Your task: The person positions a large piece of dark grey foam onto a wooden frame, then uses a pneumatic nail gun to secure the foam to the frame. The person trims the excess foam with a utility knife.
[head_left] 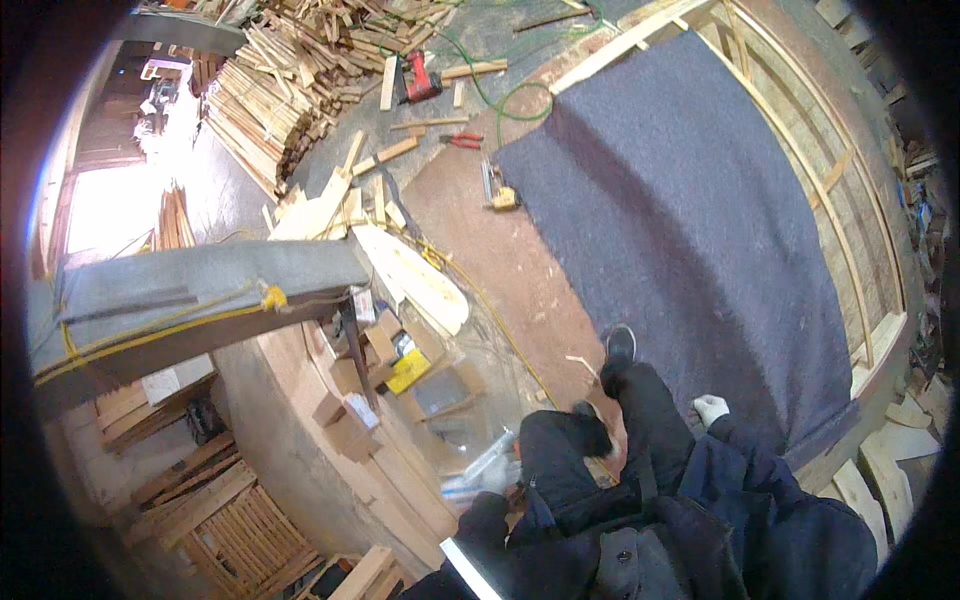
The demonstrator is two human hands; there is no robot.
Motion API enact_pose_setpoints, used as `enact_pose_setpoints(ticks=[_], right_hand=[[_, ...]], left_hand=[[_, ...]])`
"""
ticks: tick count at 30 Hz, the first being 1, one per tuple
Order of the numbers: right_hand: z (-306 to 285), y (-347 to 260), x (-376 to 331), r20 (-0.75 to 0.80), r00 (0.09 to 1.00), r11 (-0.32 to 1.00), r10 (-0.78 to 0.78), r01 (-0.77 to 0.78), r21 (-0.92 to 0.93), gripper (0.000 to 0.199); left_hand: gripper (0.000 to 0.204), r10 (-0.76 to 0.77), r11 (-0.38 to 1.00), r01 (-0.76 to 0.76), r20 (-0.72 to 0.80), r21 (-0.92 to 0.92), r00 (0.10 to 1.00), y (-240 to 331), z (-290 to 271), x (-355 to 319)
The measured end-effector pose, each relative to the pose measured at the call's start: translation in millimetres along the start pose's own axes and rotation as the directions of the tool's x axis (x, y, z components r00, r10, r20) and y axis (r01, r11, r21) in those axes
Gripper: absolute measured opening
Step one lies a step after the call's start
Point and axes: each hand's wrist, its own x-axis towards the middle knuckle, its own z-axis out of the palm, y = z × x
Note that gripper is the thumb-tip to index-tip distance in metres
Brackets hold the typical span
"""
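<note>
My left hand (497,472) wears a white glove and is blurred, low beside my dark trouser leg. A pale blue-and-white thing (463,487) lies right at it; whether the hand grips it is unclear. My right hand (711,408), also in a white glove, hangs with curled fingers and nothing visible in it, above the edge of a large dark grey felt sheet (700,220). My black shoe (620,346) stands on the brown board (480,250) at the felt's near corner.
The felt covers a curved wooden frame (850,200). A yellow-tipped hand tool (497,194), red pliers (462,140), a red nail gun (420,78) and a green hose (500,95) lie beyond. Stacked slats (270,90), cardboard boxes (380,375) and a felt-wrapped, yellow-strapped panel (200,290) are to the left.
</note>
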Motion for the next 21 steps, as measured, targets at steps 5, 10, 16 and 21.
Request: enact_pose_setpoints(ticks=[5, 10, 16, 21], right_hand=[[30.9, -249.1, -11.6, 0.03, 0.998, 0.956, 0.047, -0.053, 0.287, 0.017], [74.4, -350.9, 4.9, -0.128, 0.989, 0.984, 0.074, -0.051, 0.171, 0.02], [169.3, -341.3, 86.5, -0.216, 0.968, 0.919, 0.131, -0.2, -0.34, 0.032], [238.9, -392.2, 124.3, -0.085, 0.992, 0.985, 0.095, -0.105, -0.134, 0.03]], left_hand=[[0.044, 0.053, 0.839, 0.075, -0.219, 0.539, 0.974, 120.5, 33.6, 39.7], [0.042, 0.094, 0.955, 0.005, -0.317, 0.297, 0.944, 208.6, 5.2, 168.2], [0.025, 0.436, 0.354, -0.442, 0.272, 0.824, 0.858, 484.8, -8.5, 289.4], [0.026, 0.19, 0.878, -0.131, -0.084, 0.46, 0.978, 714.3, 117.6, 284.6]])
